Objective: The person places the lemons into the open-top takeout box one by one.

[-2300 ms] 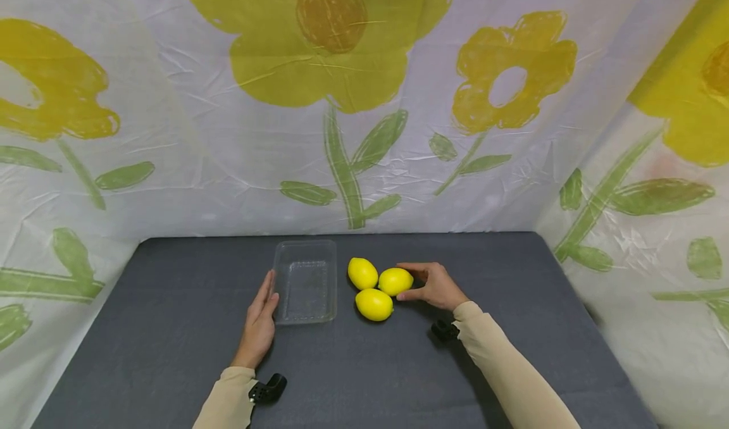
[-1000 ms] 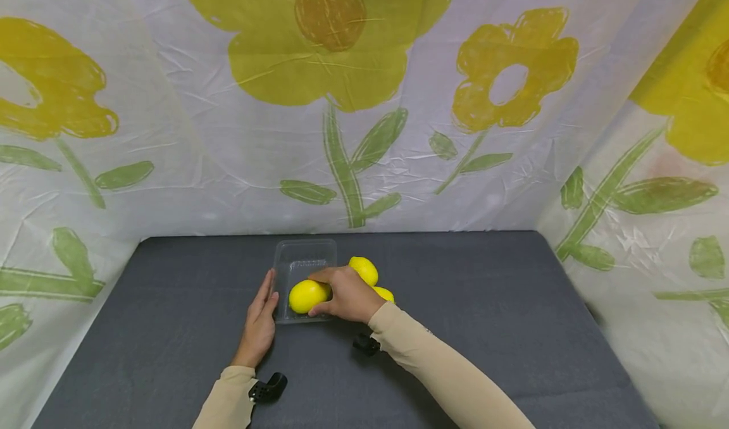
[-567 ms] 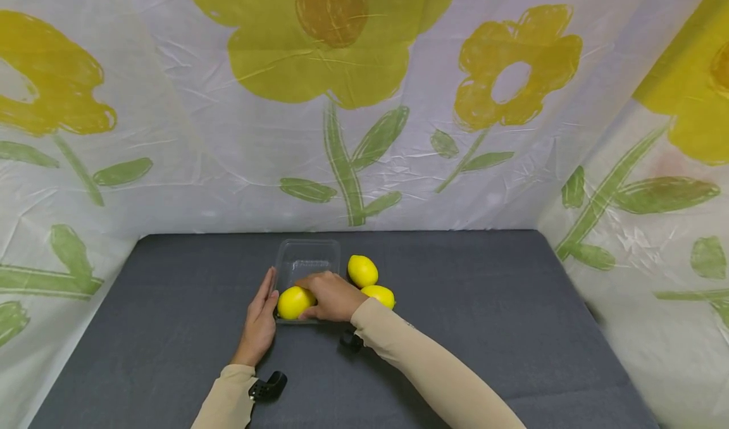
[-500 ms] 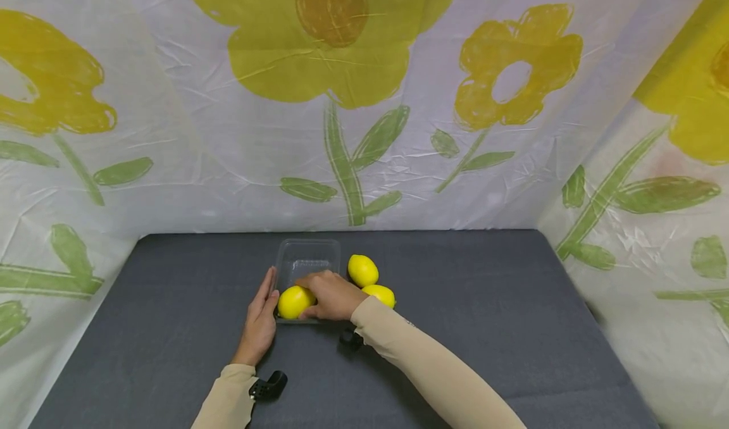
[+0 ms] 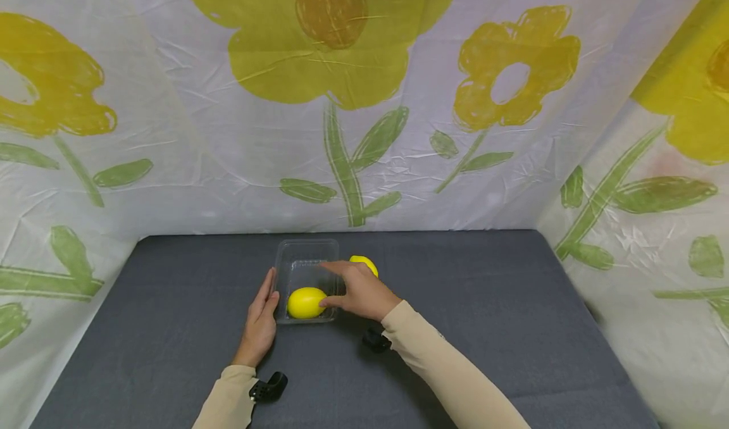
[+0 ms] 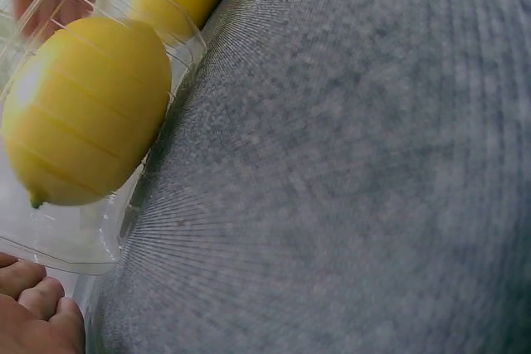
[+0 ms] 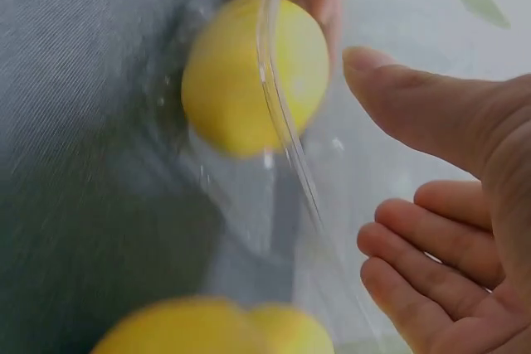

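Observation:
A clear plastic tray [image 5: 307, 244] stands on the dark table, with one yellow lemon [image 5: 305, 303] lying in its near end. My left hand [image 5: 259, 324] rests against the tray's left wall, fingers straight. Over the right rim hovers my right hand [image 5: 361, 292], thumb and fingers spread and holding nothing. In the right wrist view a gap shows between that thumb [image 7: 406, 93] and the lemon [image 7: 224, 89]. Right of the tray, one loose lemon [image 5: 364, 262] peeks out behind my right hand. Another is hidden there in the head view, but two lemons show low in the right wrist view.
The dark cloth-covered table [image 5: 490, 328] reaches back to a white sheet [image 5: 239, 207] printed with yellow flowers. Sheets also hang at the left and right sides. A black camera [image 5: 269, 388] sits on the left wrist and another [image 5: 376, 340] on the right.
My right hand took a lemon from the group, carried it left into the tray, let go and drew back to the right. The lemon has shifted slightly right; my left hand stayed put.

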